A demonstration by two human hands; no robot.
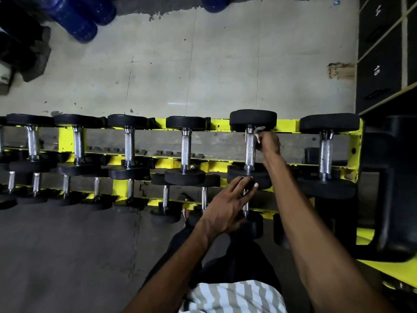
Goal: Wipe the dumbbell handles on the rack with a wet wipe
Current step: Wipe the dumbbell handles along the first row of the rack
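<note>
Right hand (268, 144) pinched white wet wipe (257, 132) against knurled chrome dumbbell handle (250, 150), right of centre, on yellow steel rack (286, 125). Left hand (225, 208) relaxed, fingers spread near black rubber head (239, 171). Step wanted wipe wrapped round, stroked full length.

Blurred wet wipe (258, 131) half behind right hand (269, 144)

Near floor: I see a dark rubber mat (67, 245) with jigsaw seams.
Beyond: a pale, stained slab surface (225, 64); I can't tell if it is wall or floor.
Right: black lockers (381, 53) in pale frames, with white numbers.
Top left: blue cylinders (74, 16).
Light: dim and flat.
</note>
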